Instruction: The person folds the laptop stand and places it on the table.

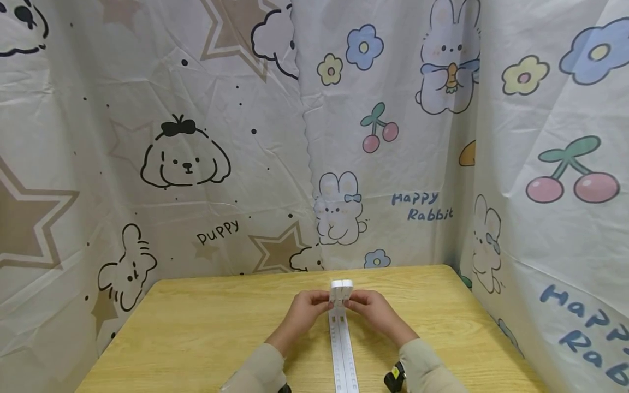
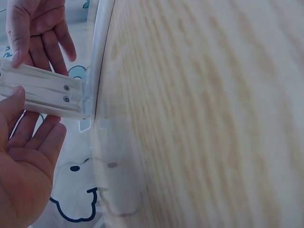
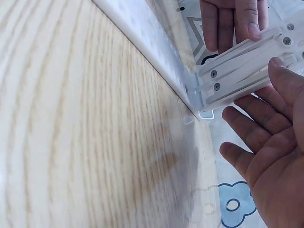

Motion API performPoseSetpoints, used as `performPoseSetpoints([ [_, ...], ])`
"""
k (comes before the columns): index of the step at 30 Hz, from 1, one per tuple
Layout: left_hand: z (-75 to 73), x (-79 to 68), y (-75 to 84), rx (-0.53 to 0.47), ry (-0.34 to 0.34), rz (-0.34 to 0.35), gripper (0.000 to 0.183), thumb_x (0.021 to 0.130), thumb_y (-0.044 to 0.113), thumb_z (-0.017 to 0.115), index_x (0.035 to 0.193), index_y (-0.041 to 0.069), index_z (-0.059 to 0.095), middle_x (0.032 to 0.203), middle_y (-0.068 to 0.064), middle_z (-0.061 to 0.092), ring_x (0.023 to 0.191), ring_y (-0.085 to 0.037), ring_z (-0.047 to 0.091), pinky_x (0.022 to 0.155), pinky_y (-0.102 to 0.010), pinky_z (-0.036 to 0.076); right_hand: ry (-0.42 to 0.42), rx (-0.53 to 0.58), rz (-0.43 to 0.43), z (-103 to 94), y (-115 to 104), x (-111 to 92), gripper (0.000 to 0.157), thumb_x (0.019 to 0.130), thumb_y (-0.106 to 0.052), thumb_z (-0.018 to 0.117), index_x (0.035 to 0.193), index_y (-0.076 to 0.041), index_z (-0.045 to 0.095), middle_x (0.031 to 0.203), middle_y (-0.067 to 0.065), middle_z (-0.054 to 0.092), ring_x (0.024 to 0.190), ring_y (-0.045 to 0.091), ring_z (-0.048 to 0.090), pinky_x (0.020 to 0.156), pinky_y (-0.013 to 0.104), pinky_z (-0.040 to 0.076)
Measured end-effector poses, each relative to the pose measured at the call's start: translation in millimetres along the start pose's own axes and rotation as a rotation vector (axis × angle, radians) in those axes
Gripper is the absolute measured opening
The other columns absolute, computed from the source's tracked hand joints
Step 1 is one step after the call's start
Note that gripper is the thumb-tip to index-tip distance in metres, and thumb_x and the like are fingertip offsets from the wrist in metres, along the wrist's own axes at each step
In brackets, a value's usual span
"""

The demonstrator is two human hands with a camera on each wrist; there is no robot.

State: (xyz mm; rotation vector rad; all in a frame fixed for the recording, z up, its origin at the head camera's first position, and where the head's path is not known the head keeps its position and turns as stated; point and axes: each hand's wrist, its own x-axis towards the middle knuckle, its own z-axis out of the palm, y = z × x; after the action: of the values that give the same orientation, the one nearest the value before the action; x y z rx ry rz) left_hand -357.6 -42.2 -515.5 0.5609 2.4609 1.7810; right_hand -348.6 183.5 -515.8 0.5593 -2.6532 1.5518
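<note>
A white hinged plastic piece stands on the table; its long flat strip (image 1: 342,349) lies along the wood toward me, with small marks in rows. At the far end, a shorter section (image 1: 341,289) rises upright. My left hand (image 1: 304,311) pinches that section's left side, thumb on the near face and fingers behind. From the right, my right hand (image 1: 375,311) holds the other side the same way. Both wrist views show small screws in the raised section (image 3: 251,66). In the right wrist view its lower end meets the strip (image 3: 147,42).
The wooden table (image 1: 211,322) has its far edge just beyond my hands. Printed curtains (image 1: 275,164) hang behind it and at both sides. A black wrist device (image 1: 395,377) sits by my right sleeve.
</note>
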Motion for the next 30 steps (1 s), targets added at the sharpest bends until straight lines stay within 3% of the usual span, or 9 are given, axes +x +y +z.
performPoseSetpoints([
  [10,-8.7,-3.1,-3.5,0.031,-0.111,-0.039,0.025,0.097,0.029,0.072,0.119,0.018,0.077,0.124,0.002,0.074,0.121,-0.020,0.066,0.105,-0.045,0.053,-0.131,0.020,0.005,-10.4,5.9,-3.3,0.023,0.102,-0.029,0.064,0.116,-0.017,0.078,0.121,0.000,0.075,0.116,0.021,0.067,0.105,0.050,0.052],
  [14,-13.3,-5.7,-4.3,0.070,-0.167,-0.027,0.034,0.098,0.031,0.071,0.129,0.018,0.072,0.135,0.001,0.068,0.133,-0.025,0.058,0.111,-0.049,0.048,-0.175,0.028,0.001,-13.0,6.3,-4.9,0.027,0.103,-0.024,0.063,0.125,-0.012,0.074,0.131,0.005,0.071,0.124,0.026,0.064,0.108,0.050,0.050],
  [18,-16.3,-7.2,-4.5,0.098,-0.213,-0.010,0.041,0.096,0.031,0.072,0.134,0.016,0.068,0.137,-0.001,0.066,0.135,-0.025,0.056,0.112,-0.049,0.047,-0.211,0.043,0.002,-14.3,6.7,-7.0,0.039,0.103,-0.025,0.063,0.138,-0.007,0.064,0.142,0.010,0.062,0.134,0.031,0.057,0.109,0.050,0.049],
  [25,-18.1,-8.5,-3.7,0.104,-0.249,-0.030,0.044,0.093,0.030,0.076,0.133,0.014,0.068,0.139,0.005,0.064,0.134,-0.019,0.053,0.111,-0.047,0.047,-0.244,0.051,0.001,-15.2,8.2,-9.5,0.039,0.104,-0.019,0.062,0.140,-0.005,0.061,0.147,0.010,0.057,0.140,0.034,0.050,0.111,0.052,0.047],
  [30,-18.6,-9.6,-3.6,0.138,-0.279,-0.025,0.046,0.092,0.029,0.077,0.135,0.014,0.067,0.143,0.006,0.061,0.140,-0.024,0.050,0.114,-0.047,0.044,-0.263,0.039,0.001,-16.0,8.1,-11.1,0.043,0.100,-0.022,0.067,0.140,-0.007,0.062,0.147,0.008,0.057,0.138,0.033,0.051,0.110,0.051,0.048],
])
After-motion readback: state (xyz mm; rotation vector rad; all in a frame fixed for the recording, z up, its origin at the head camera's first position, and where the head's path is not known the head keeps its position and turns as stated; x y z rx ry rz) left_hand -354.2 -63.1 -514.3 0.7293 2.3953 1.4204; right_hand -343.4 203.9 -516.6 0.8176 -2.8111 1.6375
